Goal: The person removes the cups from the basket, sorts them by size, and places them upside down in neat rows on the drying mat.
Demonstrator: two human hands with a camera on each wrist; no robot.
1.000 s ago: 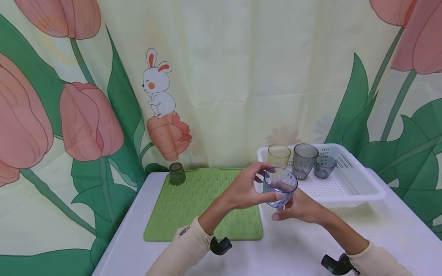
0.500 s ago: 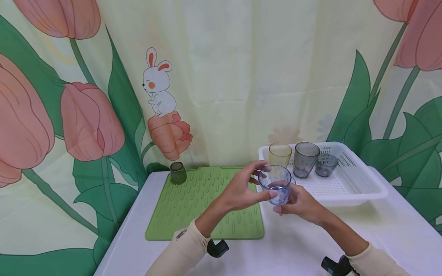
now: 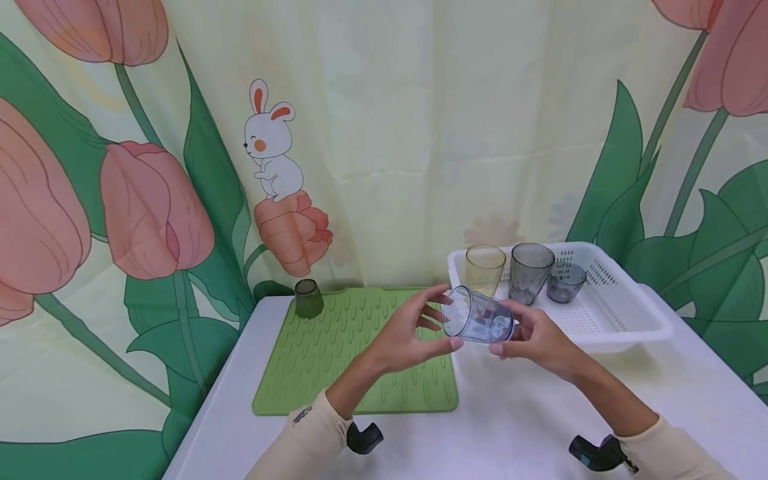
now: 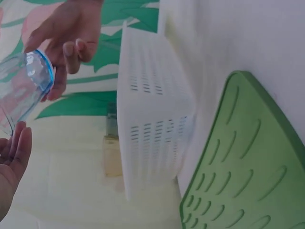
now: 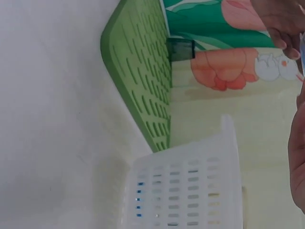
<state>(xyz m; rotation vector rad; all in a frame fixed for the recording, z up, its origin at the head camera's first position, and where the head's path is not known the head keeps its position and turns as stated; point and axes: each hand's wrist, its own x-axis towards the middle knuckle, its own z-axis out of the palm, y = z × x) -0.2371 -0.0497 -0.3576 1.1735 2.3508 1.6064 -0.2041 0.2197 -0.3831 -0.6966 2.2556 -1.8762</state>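
Observation:
A clear blue-tinted drinking glass (image 3: 480,318) lies tipped on its side in the air, mouth to the left and base to the right. My right hand (image 3: 537,333) grips its base between thumb and fingers. At the rim, my left hand (image 3: 408,337) has its thumb below and curved fingers beside the mouth. The left wrist view shows the glass (image 4: 28,86) with its blue base by the right hand (image 4: 69,40) and the left fingertips (image 4: 20,138) right at the rim. In the right wrist view, only a sliver of the glass shows at the edge.
A white perforated basket (image 3: 630,327) stands at the right, holding a yellow glass (image 3: 485,270), a tall grey glass (image 3: 531,273) and a short grey glass (image 3: 566,283). A green ribbed mat (image 3: 354,353) lies to the left, with a dark glass (image 3: 309,299) at its back corner.
The blue glass has turned from nearly upright to lying sideways, its mouth swinging left. The right hand has moved slightly right and up at the base; the left hand has shifted slightly left.

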